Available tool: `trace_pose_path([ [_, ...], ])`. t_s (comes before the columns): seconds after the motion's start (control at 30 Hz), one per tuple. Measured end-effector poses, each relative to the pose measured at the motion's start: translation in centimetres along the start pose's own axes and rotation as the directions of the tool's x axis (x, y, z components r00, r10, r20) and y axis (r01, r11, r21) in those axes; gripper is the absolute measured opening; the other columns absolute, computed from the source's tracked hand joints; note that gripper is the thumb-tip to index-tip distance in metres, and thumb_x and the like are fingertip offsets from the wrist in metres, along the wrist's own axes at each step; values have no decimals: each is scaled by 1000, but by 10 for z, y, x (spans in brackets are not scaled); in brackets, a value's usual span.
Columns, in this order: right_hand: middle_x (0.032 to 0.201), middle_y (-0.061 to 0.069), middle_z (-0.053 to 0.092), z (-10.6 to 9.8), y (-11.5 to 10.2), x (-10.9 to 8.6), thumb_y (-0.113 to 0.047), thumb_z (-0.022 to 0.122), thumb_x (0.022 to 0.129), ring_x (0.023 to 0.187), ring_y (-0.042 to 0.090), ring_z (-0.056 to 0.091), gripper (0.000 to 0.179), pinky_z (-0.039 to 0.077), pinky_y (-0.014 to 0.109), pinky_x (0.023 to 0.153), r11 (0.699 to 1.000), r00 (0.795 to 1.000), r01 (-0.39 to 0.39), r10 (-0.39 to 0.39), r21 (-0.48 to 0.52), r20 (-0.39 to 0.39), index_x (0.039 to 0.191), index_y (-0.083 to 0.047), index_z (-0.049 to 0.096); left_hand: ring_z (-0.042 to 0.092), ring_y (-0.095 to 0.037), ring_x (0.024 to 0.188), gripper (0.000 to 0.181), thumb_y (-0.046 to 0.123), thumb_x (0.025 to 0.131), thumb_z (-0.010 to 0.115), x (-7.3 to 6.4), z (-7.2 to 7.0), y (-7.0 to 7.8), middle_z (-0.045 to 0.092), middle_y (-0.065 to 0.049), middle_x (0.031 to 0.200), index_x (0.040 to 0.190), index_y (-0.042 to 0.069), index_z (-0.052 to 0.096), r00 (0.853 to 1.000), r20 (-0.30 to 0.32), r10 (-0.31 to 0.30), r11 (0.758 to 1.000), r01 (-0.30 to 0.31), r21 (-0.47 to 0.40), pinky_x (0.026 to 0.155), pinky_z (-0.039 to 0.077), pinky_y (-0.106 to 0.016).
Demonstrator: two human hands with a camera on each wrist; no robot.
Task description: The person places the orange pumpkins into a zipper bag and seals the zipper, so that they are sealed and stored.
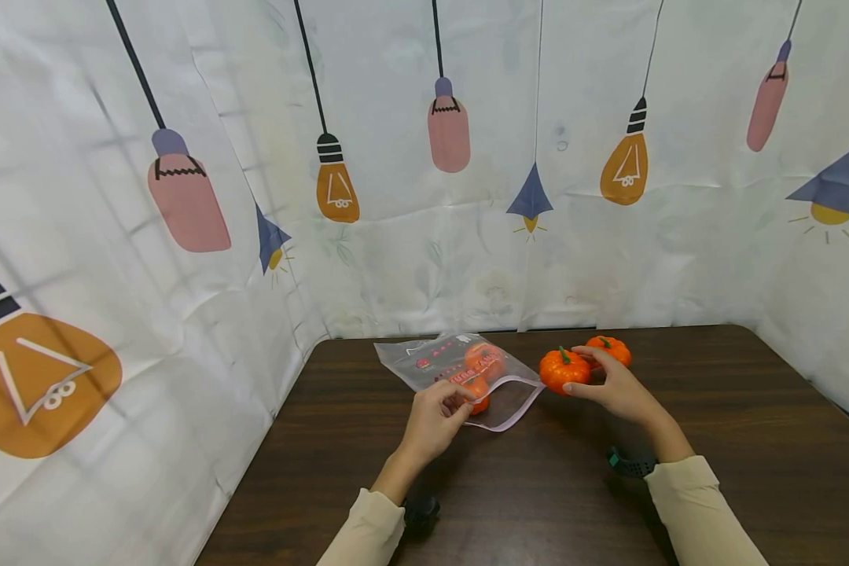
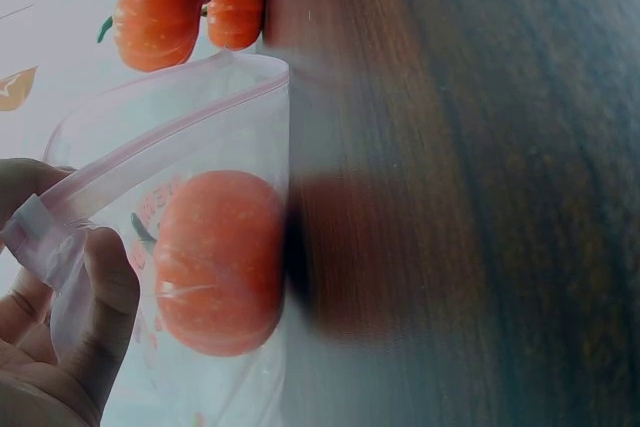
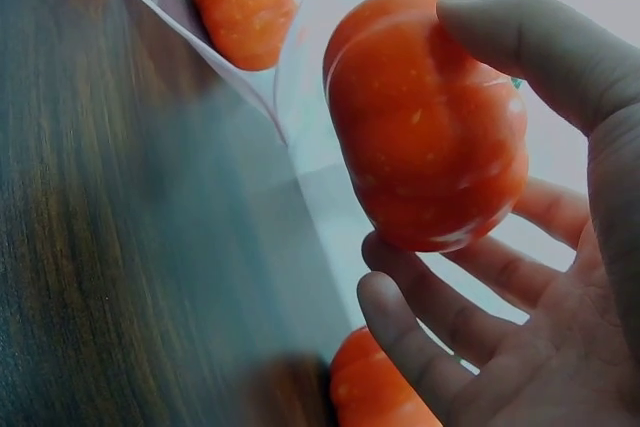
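A clear zip bag with red print lies on the dark table, its mouth gaping toward the right. Inside it are small orange pumpkins, visible through the plastic. The left hand pinches the bag's zip edge between thumb and fingers. To the right of the bag mouth, the right hand holds another orange pumpkin with a green stem, thumb on one side and fingers on the other. In the left wrist view this pumpkin appears raised off the table. One more pumpkin sits on the table behind the right hand.
The brown wooden table reaches back to a white curtain printed with hanging lamps. More of this cloth hangs along the left and right sides. Dark straps circle the wrists.
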State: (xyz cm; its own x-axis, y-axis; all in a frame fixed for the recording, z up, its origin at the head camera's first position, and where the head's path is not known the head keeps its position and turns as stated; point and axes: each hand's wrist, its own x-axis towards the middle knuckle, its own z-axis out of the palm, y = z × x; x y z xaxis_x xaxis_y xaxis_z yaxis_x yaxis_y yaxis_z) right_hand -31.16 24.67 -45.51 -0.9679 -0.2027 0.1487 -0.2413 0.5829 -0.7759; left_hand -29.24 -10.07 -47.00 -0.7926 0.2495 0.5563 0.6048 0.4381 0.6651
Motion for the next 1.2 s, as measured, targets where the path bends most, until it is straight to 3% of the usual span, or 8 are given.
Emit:
trace_pose_path([
  [0.27,141,24,52,1,-5,-1,-41,75,91,118,39,52,77,54,46,86,1000,1000,-2,2,7,10,153,-10,41,56,-1,64,14,1,83,78,0,0,1,65,1,77,89,14,76,1000,8,-7,1000,7,-1,60,53,-19],
  [0.57,141,23,51,1,-3,0,-40,76,90,116,38,52,76,51,37,82,1000,999,8,-8,20,32,152,-12,42,56,-1,64,13,1,84,78,0,-1,1,65,0,77,89,13,77,1000,19,-17,1000,17,-9,60,52,-19],
  [1.2,136,21,53,4,-10,-1,-33,77,90,113,33,53,72,52,37,83,997,996,40,-45,65,82,150,-10,44,55,-1,64,13,1,84,77,0,-2,2,66,0,77,89,13,76,1000,10,-8,1000,8,-3,59,52,-19],
])
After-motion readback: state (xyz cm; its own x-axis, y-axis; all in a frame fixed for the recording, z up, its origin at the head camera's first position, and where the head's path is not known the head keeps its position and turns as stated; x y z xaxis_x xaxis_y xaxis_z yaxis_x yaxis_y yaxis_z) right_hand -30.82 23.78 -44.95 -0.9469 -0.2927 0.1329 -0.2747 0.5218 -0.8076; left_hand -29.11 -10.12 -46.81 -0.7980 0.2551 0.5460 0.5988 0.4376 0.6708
